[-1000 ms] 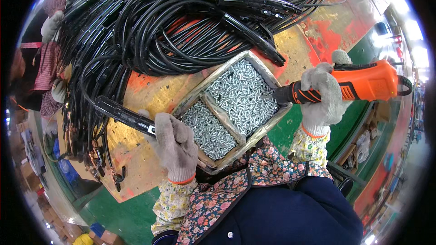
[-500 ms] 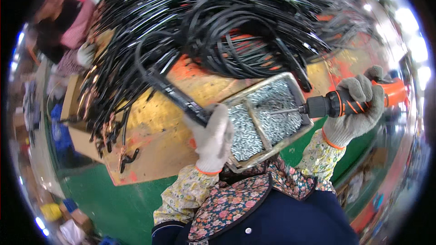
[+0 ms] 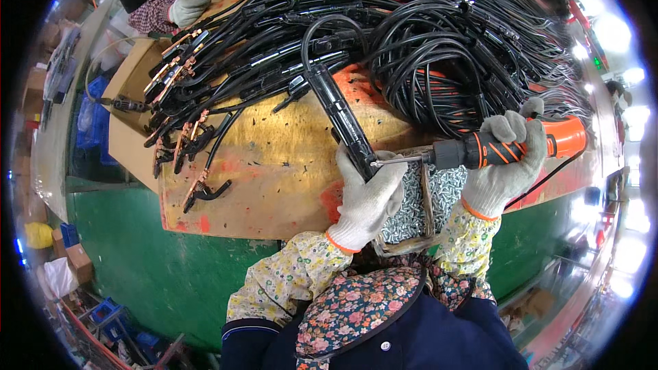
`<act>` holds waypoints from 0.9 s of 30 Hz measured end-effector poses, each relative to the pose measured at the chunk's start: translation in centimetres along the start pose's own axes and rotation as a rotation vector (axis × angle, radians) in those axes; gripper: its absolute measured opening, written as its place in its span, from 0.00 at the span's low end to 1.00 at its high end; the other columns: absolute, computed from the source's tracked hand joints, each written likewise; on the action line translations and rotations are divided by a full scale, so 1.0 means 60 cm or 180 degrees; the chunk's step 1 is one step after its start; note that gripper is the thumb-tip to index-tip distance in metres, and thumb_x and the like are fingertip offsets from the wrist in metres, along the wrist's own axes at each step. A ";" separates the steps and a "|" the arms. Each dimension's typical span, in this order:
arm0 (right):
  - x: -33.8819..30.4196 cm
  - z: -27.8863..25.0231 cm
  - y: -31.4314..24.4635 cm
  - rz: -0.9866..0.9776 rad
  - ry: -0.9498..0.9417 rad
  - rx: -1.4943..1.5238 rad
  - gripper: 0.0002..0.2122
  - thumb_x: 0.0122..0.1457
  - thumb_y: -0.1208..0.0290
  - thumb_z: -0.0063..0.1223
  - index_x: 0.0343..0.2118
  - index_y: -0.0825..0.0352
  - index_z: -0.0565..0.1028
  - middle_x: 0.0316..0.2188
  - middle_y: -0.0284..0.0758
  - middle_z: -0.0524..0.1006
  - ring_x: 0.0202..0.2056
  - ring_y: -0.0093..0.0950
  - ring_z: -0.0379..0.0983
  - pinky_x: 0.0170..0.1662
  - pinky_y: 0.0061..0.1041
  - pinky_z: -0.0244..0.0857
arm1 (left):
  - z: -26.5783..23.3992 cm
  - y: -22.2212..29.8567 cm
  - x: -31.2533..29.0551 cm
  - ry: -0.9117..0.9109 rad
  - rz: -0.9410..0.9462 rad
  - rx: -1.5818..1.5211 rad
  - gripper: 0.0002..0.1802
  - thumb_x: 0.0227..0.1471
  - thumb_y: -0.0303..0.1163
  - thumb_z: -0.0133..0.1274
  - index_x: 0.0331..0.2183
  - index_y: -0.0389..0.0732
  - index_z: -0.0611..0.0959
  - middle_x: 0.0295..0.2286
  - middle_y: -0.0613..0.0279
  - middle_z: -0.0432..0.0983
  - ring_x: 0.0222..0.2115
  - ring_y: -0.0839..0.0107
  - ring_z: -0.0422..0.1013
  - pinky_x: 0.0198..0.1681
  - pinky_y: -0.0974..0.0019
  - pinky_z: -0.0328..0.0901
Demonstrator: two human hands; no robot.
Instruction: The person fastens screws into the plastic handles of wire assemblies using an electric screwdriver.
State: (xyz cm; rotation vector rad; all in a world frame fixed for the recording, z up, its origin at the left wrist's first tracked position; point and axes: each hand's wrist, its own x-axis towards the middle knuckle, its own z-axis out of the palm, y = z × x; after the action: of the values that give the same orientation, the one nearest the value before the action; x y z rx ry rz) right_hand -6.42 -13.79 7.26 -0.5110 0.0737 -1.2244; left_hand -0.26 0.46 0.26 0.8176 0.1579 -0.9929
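My left hand (image 3: 367, 195), in a pale knit glove, is closed around the lower end of a black plastic handle (image 3: 337, 111). A black cable runs from the handle's far end and bends over to the right. In my gloved right hand (image 3: 510, 164) is an orange and black electric screwdriver (image 3: 456, 154), held level and pointing left. Its thin bit (image 3: 403, 159) reaches the handle's side just above my left thumb. Whether a screw sits on the tip is too small to tell. Beneath both hands, a divided tray (image 3: 404, 247) holds many small silver screws (image 3: 445, 195).
Black cables (image 3: 425, 48) with similar handles cover the far worktable (image 3: 274, 195). Copper-coloured clamp ends (image 3: 181, 144) hang along its left side, beside a cardboard box (image 3: 130, 133). At the far left, a co-worker's gloved hand (image 3: 188, 9) rests near the cables.
The screwdriver bit has gone from above the screws in the tray to the handle in my left hand. That handle now stands steeper, and my two hands are closer together. The view has shifted.
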 end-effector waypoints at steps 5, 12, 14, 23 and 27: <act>-0.009 0.004 -0.002 -0.0164 -0.0306 -0.0347 0.16 0.60 0.77 0.48 0.50 0.71 0.63 0.20 0.27 0.59 0.23 0.18 0.56 0.29 0.18 0.59 | 0.007 -0.002 0.001 0.0094 -0.0038 0.0152 0.25 0.52 0.23 0.56 0.44 0.49 0.58 0.21 0.65 0.67 0.12 0.78 0.63 0.11 0.74 0.56; -0.038 0.063 -0.004 -0.0467 -0.1224 -0.1392 0.27 0.57 0.76 0.48 0.60 0.71 0.56 0.18 0.26 0.59 0.16 0.16 0.50 0.20 0.19 0.53 | 0.012 -0.013 0.004 0.0099 0.0200 0.0219 0.26 0.52 0.24 0.56 0.44 0.49 0.59 0.23 0.65 0.68 0.11 0.77 0.63 0.11 0.73 0.56; -0.048 0.077 0.015 -0.0536 -0.1576 -0.1355 0.21 0.58 0.76 0.44 0.54 0.74 0.59 0.19 0.25 0.57 0.19 0.16 0.50 0.23 0.17 0.50 | 0.009 -0.014 0.005 0.0127 0.0223 0.0335 0.28 0.52 0.25 0.57 0.46 0.51 0.58 0.26 0.66 0.69 0.12 0.77 0.64 0.12 0.73 0.58; -0.005 0.061 -0.007 -0.2465 -0.3489 -0.4494 0.13 0.49 0.82 0.43 0.40 0.76 0.65 0.25 0.41 0.69 0.20 0.27 0.65 0.24 0.30 0.65 | -0.002 -0.007 0.012 0.0300 -0.0149 0.0008 0.40 0.51 0.26 0.58 0.55 0.43 0.48 0.23 0.63 0.70 0.12 0.79 0.65 0.10 0.74 0.57; -0.035 0.082 0.045 -0.0915 -0.2152 -0.2660 0.20 0.47 0.86 0.43 0.46 0.74 0.60 0.36 0.46 0.69 0.21 0.27 0.64 0.20 0.27 0.66 | -0.004 -0.002 0.016 0.0159 -0.0158 -0.0066 0.38 0.50 0.25 0.57 0.54 0.42 0.50 0.21 0.64 0.69 0.11 0.79 0.64 0.10 0.74 0.57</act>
State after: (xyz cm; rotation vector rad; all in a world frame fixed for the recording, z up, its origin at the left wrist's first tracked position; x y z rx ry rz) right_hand -3.22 -9.55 10.04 -1.6883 -0.0739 -1.2054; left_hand 0.25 -0.05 -0.43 0.8230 0.2320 -1.0166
